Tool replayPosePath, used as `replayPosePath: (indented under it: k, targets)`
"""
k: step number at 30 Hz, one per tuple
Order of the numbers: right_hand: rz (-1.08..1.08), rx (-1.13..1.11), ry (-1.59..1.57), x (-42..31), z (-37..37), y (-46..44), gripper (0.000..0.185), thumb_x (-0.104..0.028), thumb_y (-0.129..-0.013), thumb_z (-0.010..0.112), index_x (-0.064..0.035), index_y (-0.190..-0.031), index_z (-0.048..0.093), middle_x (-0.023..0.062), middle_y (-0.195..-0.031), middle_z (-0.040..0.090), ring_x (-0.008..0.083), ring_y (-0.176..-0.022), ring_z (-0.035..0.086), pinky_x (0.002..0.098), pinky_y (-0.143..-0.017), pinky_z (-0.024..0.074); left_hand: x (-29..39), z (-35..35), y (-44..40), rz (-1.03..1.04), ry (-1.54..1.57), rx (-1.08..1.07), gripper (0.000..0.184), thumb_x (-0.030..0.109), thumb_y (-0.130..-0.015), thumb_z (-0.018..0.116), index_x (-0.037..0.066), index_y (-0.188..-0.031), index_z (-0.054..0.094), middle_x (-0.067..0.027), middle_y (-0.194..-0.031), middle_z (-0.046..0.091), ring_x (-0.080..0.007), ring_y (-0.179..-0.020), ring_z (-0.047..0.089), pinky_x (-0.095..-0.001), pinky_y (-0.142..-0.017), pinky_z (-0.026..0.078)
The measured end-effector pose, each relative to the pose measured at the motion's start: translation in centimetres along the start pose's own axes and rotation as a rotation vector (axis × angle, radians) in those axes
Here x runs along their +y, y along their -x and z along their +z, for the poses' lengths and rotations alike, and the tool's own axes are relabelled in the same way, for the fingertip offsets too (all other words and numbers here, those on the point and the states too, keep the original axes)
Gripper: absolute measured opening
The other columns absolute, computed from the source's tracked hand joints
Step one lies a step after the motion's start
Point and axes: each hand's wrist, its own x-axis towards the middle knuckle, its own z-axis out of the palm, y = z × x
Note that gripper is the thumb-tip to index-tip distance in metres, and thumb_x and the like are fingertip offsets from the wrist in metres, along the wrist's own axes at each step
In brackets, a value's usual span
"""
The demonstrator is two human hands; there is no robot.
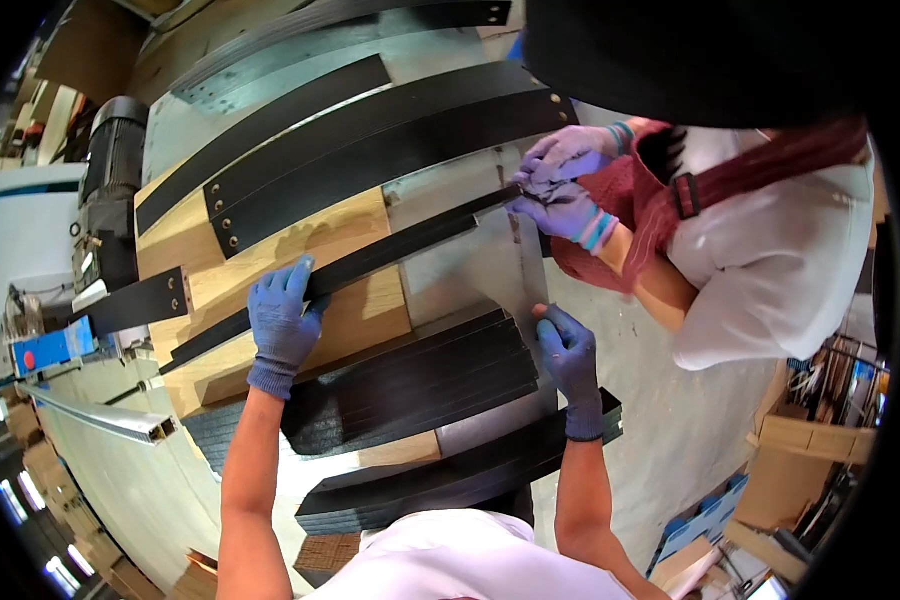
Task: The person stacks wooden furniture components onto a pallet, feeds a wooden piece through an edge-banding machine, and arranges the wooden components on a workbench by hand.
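My left hand (pixel 286 325), in a blue glove, is closed around a narrow black board (pixel 390 252), its fingers over the top edge. The board stretches from the lower left toward the upper right over a pale wooden board (pixel 355 315). A co-worker's purple-gloved hands (pixel 568 185) are at its far right end. My right hand (pixel 570 355), also gloved in blue, is curled shut above the metal table (pixel 470 265), apart from the board. Whatever it may hold is hidden. A stack of black boards (pixel 420 385) lies between my forearms.
Wider black boards with holes (pixel 390 140) lie across the far side. Another black stack (pixel 460 470) sits close to my body. A dark motor (pixel 115 160) stands at the left, above a blue box (pixel 55 347). The co-worker leans in from the right.
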Motion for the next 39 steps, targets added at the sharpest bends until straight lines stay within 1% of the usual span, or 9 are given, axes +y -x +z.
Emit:
replayPosePath:
  k: [5, 12, 16, 23, 29, 32, 35, 38, 39]
  targets:
    - [0.102, -0.056, -0.058, 0.4, -0.5, -0.2, 0.026, -0.006, -0.098, 0.062, 0.0053, -0.119, 0.072, 0.0092, -0.106, 0.077, 0.0116, -0.094, 0.069, 0.0273, -0.082, 0.0540, -1.0, 0.2, -0.6, 0.082, 0.038, 0.084, 0.062, 0.016, -0.072, 0.086, 0.011, -0.130, 0.065, -0.0086, -0.108, 0.069, -0.0313, -0.101, 0.062, -0.0441, -0.090, 0.048]
    - [0.123, -0.069, -0.058, 0.1, -0.5, -0.4, 0.029, -0.004, -0.099, 0.058, 0.0074, -0.123, 0.070, 0.0089, -0.110, 0.076, 0.0118, -0.099, 0.068, 0.0264, -0.087, 0.0522, -2.1, 0.1, -4.0, 0.087, 0.007, 0.125, 0.061, 0.022, -0.073, 0.086, 0.014, -0.130, 0.065, -0.0042, -0.109, 0.069, -0.0263, -0.102, 0.063, -0.0424, -0.092, 0.047]
    - [0.171, -0.074, -0.098, -0.3, -0.3, -0.4, 0.032, -0.006, -0.100, 0.057, 0.0092, -0.128, 0.067, 0.0134, -0.115, 0.075, 0.0155, -0.106, 0.069, 0.0285, -0.095, 0.0515, -2.7, 0.6, -5.3, 0.069, -0.015, 0.083, 0.063, 0.025, -0.073, 0.086, 0.015, -0.132, 0.065, -0.0031, -0.111, 0.069, -0.0246, -0.106, 0.062, -0.0423, -0.094, 0.046]
    - [0.163, -0.093, -0.062, 0.7, -0.6, -0.8, 0.032, -0.005, -0.104, 0.057, 0.0093, -0.132, 0.065, 0.0136, -0.119, 0.073, 0.0170, -0.109, 0.068, 0.0287, -0.100, 0.0510, -3.4, 0.8, -6.9, 0.035, -0.028, 0.160, 0.068, 0.023, -0.072, 0.086, 0.016, -0.136, 0.063, -0.0040, -0.121, 0.066, -0.0264, -0.111, 0.060, -0.0448, -0.096, 0.046]
    - [0.132, -0.106, -0.018, 0.5, -0.6, -0.7, 0.032, -0.007, -0.103, 0.059, 0.0059, -0.131, 0.067, 0.0109, -0.117, 0.075, 0.0151, -0.107, 0.068, 0.0289, -0.096, 0.0522, -3.4, 1.3, -7.6, 0.047, -0.141, 0.242, 0.069, 0.025, -0.069, 0.086, 0.018, -0.134, 0.062, -0.0061, -0.126, 0.065, -0.0307, -0.121, 0.057, -0.0480, -0.106, 0.043]
    - [0.129, -0.102, -0.080, -0.1, -0.4, -0.5, 0.031, -0.007, -0.103, 0.060, 0.0068, -0.130, 0.067, 0.0109, -0.117, 0.075, 0.0139, -0.107, 0.067, 0.0284, -0.096, 0.0526, -3.1, 0.7, -6.7, 0.022, -0.213, 0.301, 0.066, 0.026, -0.076, 0.083, 0.019, -0.138, 0.061, -0.0069, -0.135, 0.062, -0.0308, -0.131, 0.053, -0.0484, -0.109, 0.042]
    - [0.092, -0.100, -0.048, -0.9, -0.5, 0.0, 0.031, -0.009, -0.103, 0.062, 0.0048, -0.130, 0.068, 0.0047, -0.110, 0.074, 0.0088, -0.094, 0.064, 0.0245, -0.084, 0.0515, -1.5, -2.0, -4.7, 0.060, -0.094, 0.382, 0.065, 0.016, -0.083, 0.080, 0.014, -0.144, 0.059, -0.0098, -0.140, 0.063, -0.0328, -0.133, 0.055, -0.0461, -0.113, 0.041]
    - [0.106, -0.136, 0.084, -3.3, -0.9, 0.5, 0.031, -0.012, -0.102, 0.062, 0.0037, -0.129, 0.068, -0.0002, -0.103, 0.073, 0.0052, -0.084, 0.058, 0.0224, -0.074, 0.0476, 2.0, -5.0, -0.4, -0.048, 0.129, 0.200, 0.055, 0.014, -0.091, 0.075, 0.007, -0.143, 0.060, -0.0132, -0.143, 0.062, -0.0329, -0.135, 0.056, -0.0437, -0.114, 0.042]
    - [0.118, -0.119, 0.105, -4.0, -0.7, 0.8, 0.032, -0.012, -0.101, 0.061, 0.0046, -0.128, 0.068, -0.0014, -0.100, 0.072, 0.0051, -0.080, 0.056, 0.0218, -0.072, 0.0467, 2.9, -5.6, 1.5, -0.071, 0.228, 0.127, 0.060, 0.022, -0.087, 0.079, 0.008, -0.142, 0.059, -0.0133, -0.140, 0.064, -0.0339, -0.132, 0.056, -0.0451, -0.113, 0.041]
